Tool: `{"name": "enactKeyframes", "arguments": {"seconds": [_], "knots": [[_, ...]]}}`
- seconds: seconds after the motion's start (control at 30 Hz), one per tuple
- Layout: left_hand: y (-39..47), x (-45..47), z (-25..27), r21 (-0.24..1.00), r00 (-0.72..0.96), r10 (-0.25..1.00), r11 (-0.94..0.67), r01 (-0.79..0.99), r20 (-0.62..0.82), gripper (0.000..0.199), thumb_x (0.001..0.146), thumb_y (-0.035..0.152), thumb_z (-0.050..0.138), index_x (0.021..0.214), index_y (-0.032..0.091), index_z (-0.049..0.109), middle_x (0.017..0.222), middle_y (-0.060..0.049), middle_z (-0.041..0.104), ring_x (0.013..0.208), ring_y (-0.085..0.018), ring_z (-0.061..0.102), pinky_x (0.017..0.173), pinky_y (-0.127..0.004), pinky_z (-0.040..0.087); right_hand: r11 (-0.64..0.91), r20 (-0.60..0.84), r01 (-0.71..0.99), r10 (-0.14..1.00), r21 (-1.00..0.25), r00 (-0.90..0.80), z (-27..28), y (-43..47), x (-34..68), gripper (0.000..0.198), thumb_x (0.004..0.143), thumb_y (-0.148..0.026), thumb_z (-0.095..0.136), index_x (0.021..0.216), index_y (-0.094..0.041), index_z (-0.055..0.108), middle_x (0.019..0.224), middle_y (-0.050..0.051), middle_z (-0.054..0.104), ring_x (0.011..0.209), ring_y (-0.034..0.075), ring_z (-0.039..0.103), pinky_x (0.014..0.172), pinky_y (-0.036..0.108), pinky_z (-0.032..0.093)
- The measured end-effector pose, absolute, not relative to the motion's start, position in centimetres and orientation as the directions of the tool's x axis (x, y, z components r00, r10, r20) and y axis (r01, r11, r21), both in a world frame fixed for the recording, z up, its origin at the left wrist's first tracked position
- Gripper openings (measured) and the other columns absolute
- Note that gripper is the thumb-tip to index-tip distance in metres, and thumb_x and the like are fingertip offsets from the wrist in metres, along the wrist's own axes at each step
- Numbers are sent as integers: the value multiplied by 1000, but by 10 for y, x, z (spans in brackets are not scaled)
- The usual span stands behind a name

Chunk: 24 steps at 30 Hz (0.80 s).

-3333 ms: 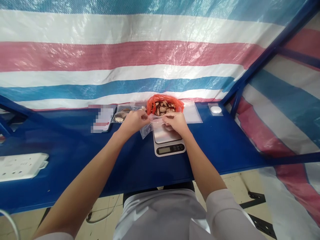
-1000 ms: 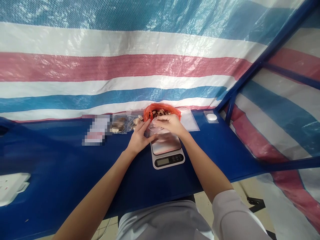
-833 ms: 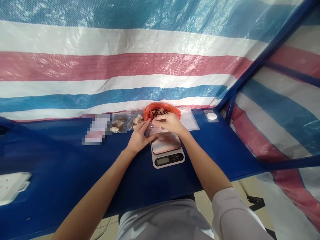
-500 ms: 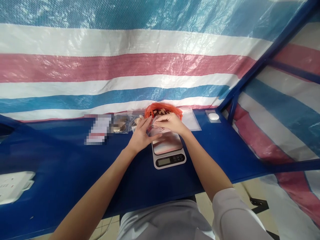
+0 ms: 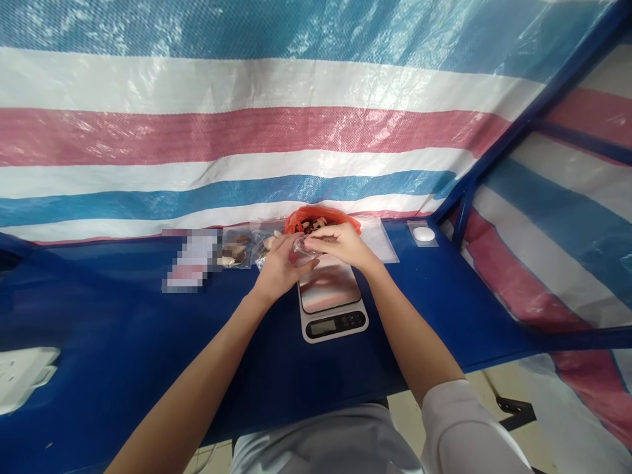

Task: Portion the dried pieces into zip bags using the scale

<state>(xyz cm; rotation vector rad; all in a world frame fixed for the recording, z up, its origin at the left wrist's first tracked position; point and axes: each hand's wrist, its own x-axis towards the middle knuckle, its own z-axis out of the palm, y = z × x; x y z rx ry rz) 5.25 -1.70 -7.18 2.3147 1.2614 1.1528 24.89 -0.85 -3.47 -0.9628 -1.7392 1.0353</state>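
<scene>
A crumpled clear plastic bag (image 5: 301, 250) is between my two hands, over the far part of a white digital kitchen scale (image 5: 330, 289). My right hand (image 5: 340, 243) pinches the bag with thumb and fingertips. From the other side, my left hand (image 5: 282, 266) has its thumb and fingers around the bag's edge. Just beyond the hands sits an open orange-red plastic bag (image 5: 340, 214) with brown dried pieces (image 5: 318, 225) inside. My hands hide part of it and the scale's far end. The scale's display is too small to read.
Left of the hands lie clear bags of dried pieces (image 5: 236, 250) and a blurred-out packet (image 5: 190, 260). Flat clear bags (image 5: 382, 240) and a white oval object (image 5: 423, 234) lie to the right. A white power strip (image 5: 24, 378) rests on the blue table (image 5: 148, 316). Striped sheeting (image 5: 247, 135) hangs behind.
The view has shifted slightly. My left thumb and fingers have drawn in a little around the clear bag, while my right hand keeps its pinch.
</scene>
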Motion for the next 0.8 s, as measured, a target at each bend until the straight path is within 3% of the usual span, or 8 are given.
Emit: {"name": "enactKeyframes", "arguments": {"seconds": [0.13, 0.33, 0.53, 0.63, 0.8], "knots": [[-13, 46, -70, 589, 269, 810, -570, 574, 521, 54, 82, 49, 74, 126, 21, 63, 121, -11, 71, 115, -31, 66, 105, -47, 52, 372, 299, 263, 913, -890, -278, -33, -1, 266, 24, 87, -42, 70, 89, -21, 80, 88, 2, 78, 83, 18, 71, 76, 28, 55], [-7, 43, -62, 630, 247, 817, -564, 534, 521, 57, 80, 50, 75, 128, 21, 63, 123, -10, 71, 115, -30, 68, 103, -46, 54, 347, 213, 652, 937, -674, -279, -27, 11, 278, 27, 95, -39, 60, 86, -22, 78, 77, 1, 76, 70, 15, 67, 67, 25, 46], [0, 48, -60, 624, 247, 812, -569, 536, 529, 54, 81, 47, 75, 128, 23, 64, 124, -8, 72, 115, -28, 68, 102, -42, 55, 370, 198, 848, 928, -379, -316, -34, 20, 267, 24, 96, -38, 60, 106, -28, 79, 110, 2, 79, 97, 21, 70, 78, 29, 47], [3, 48, -61, 621, 229, 812, -564, 544, 537, 54, 80, 47, 76, 126, 22, 65, 122, -8, 73, 112, -28, 70, 101, -41, 56, 385, 235, 875, 916, -293, -324, -45, 23, 260, 27, 98, -37, 55, 113, -30, 77, 123, 0, 76, 108, 21, 69, 82, 31, 49], [7, 44, -64, 617, 220, 812, -561, 553, 541, 56, 80, 48, 77, 127, 20, 65, 121, -9, 73, 110, -27, 71, 99, -41, 56, 394, 209, 898, 911, -195, -355, -54, 24, 250, 32, 99, -32, 48, 117, -28, 74, 132, 0, 72, 115, 22, 66, 74, 32, 48]]}}
